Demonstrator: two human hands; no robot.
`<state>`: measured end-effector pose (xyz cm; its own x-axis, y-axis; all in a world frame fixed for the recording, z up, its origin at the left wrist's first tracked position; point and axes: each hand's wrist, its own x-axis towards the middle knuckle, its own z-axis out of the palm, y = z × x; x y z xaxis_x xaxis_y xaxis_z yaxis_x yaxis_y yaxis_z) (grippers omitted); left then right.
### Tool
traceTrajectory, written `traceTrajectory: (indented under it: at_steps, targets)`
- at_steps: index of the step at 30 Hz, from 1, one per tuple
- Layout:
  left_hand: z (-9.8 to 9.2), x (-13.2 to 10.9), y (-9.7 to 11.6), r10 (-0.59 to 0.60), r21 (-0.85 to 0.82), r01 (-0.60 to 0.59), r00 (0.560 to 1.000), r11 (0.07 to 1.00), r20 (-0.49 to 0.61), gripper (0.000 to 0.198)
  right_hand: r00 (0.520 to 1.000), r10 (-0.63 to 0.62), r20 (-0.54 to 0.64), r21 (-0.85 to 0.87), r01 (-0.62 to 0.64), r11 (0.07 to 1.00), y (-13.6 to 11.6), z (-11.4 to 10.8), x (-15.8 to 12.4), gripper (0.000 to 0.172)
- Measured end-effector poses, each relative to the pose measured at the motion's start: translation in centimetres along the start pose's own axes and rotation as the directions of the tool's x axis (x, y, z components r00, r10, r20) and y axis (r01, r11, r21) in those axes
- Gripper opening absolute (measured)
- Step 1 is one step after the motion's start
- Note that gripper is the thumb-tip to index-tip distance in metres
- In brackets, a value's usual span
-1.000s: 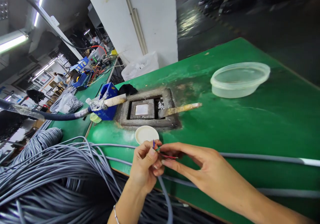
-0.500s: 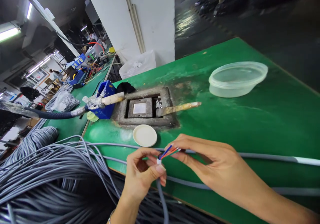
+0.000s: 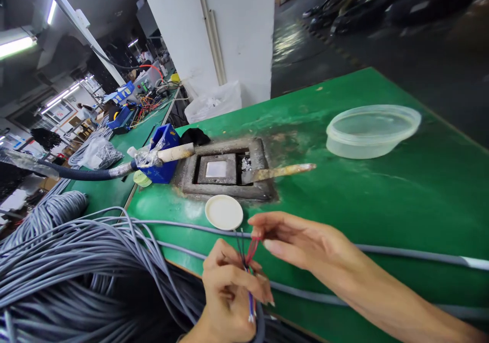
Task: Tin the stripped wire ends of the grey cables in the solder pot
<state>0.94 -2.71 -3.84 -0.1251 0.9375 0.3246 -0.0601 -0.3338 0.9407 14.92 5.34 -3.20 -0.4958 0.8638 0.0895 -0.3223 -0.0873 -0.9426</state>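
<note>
My left hand point(image 3: 231, 282) is closed around the end of a grey cable point(image 3: 260, 325), whose thin coloured wires fan out of the grip. Red wires point(image 3: 251, 250) rise toward my right hand point(image 3: 301, 241), and its bent fingertips meet their upper ends. Dark wires point(image 3: 240, 243) stand up to the left of the red ones. Blue and purplish wires point(image 3: 251, 305) hang down over the fingers of my left hand, with bare tips at the bottom. The place where the wires leave the cable is covered by my left hand.
On the green table point(image 3: 367, 205), a scraper point(image 3: 284, 172) lies across a sunken metal pot point(image 3: 229, 190). Nearby are a round cream lid point(image 3: 224, 212), a clear plastic tub point(image 3: 359, 147) and a blue bin point(image 3: 160, 172) with a hose nozzle point(image 3: 175, 153). Grey cable coils point(image 3: 76, 261) fill the left.
My left hand has turned over, and some wires now bend down across its fingers. My right hand has shifted from the blue and orange wires to the red ones.
</note>
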Motion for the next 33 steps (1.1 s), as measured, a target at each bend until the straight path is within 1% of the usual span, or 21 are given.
traceTrajectory:
  at_steps: [3, 5, 7, 8, 10, 11, 13, 16, 17, 20, 22, 24, 26, 29, 31, 32, 33]
  targets:
    - [0.0, -0.3, -0.4, 0.122, 0.152, -0.124, 0.992, 0.980, 0.024, 0.026, 0.995, -0.015, 0.096, -0.077, 0.022, 0.997, 0.0, 0.0, -0.2, 0.033]
    - [0.1, -0.2, -0.5, 0.220, 0.245, -0.229, 0.973, 0.942, 0.064, 0.028, 0.991, 0.011, 0.134, -0.139, 0.007, 0.990, -0.7, 0.2, -0.2, 0.032]
    - [0.3, 0.1, -0.4, 0.282, 0.311, -0.301, 0.954, 0.901, 0.106, 0.030, 0.990, 0.026, 0.137, -0.155, -0.005, 0.988, -1.6, 0.5, -0.2, 0.035]
    - [0.4, 0.2, -0.3, 0.290, 0.338, -0.313, 0.950, 0.887, 0.117, 0.031, 0.991, 0.025, 0.132, -0.155, -0.005, 0.988, -2.0, 0.6, -0.2, 0.037]
    - [0.6, 0.3, -0.1, 0.287, 0.384, -0.307, 0.951, 0.871, 0.110, 0.032, 0.994, 0.012, 0.111, -0.163, 0.006, 0.987, -2.5, 0.7, -0.2, 0.041]
    - [0.8, 0.3, 0.0, 0.284, 0.403, -0.295, 0.955, 0.866, 0.089, 0.032, 0.995, 0.001, 0.099, -0.180, 0.017, 0.984, -2.6, 0.7, -0.2, 0.043]
    - [1.0, 0.3, 0.0, 0.270, 0.438, -0.252, 0.963, 0.863, 0.021, 0.030, 0.997, -0.034, 0.073, -0.232, 0.050, 0.971, -2.5, 0.6, -0.3, 0.044]
    - [1.3, -0.1, -0.5, 0.216, 0.458, -0.152, 0.972, 0.876, -0.089, 0.013, 0.994, -0.093, 0.060, -0.325, 0.107, 0.940, -2.1, 0.4, -0.4, 0.039]
    - [1.4, -0.3, -0.7, 0.189, 0.454, -0.114, 0.974, 0.884, -0.124, 0.012, 0.993, -0.105, 0.059, -0.349, 0.119, 0.930, -2.0, 0.4, -0.5, 0.038]
    - [1.5, -0.6, -1.0, 0.107, 0.435, -0.008, 0.973, 0.901, -0.202, 0.031, 0.990, -0.133, 0.044, -0.385, 0.140, 0.912, -2.1, 0.5, -0.6, 0.038]
    - [1.5, -0.7, -0.8, 0.087, 0.461, 0.015, 0.976, 0.887, -0.199, 0.033, 0.989, -0.142, 0.028, -0.391, 0.141, 0.910, -2.3, 0.6, -0.6, 0.041]
    - [1.4, -0.7, -0.4, 0.133, 0.514, -0.033, 0.978, 0.857, -0.158, 0.030, 0.990, -0.137, 0.015, -0.387, 0.132, 0.913, -2.5, 0.7, -0.5, 0.041]
    - [1.3, -0.4, 0.1, 0.234, 0.564, -0.142, 0.968, 0.814, -0.095, 0.026, 0.994, -0.110, 0.007, -0.380, 0.104, 0.919, -2.6, 0.7, -0.4, 0.038]
    - [1.3, -0.1, 0.4, 0.390, 0.594, -0.310, 0.921, 0.742, -0.007, 0.017, 0.999, -0.010, 0.032, -0.345, 0.021, 0.938, -2.4, 0.7, -0.3, 0.031]
    - [1.5, 0.0, 0.3, 0.426, 0.574, -0.343, 0.905, 0.744, -0.011, 0.015, 0.996, 0.065, 0.065, -0.304, -0.042, 0.952, -2.3, 0.7, -0.3, 0.030]
    - [1.7, 0.0, 0.3, 0.416, 0.559, -0.320, 0.908, 0.765, -0.050, 0.015, 0.993, 0.091, 0.081, -0.288, -0.064, 0.956, -2.3, 0.7, -0.4, 0.030]
    - [1.8, 0.0, 0.2, 0.388, 0.544, -0.272, 0.915, 0.794, -0.109, 0.017, 0.990, 0.107, 0.094, -0.282, -0.077, 0.956, -2.3, 0.7, -0.4, 0.029]
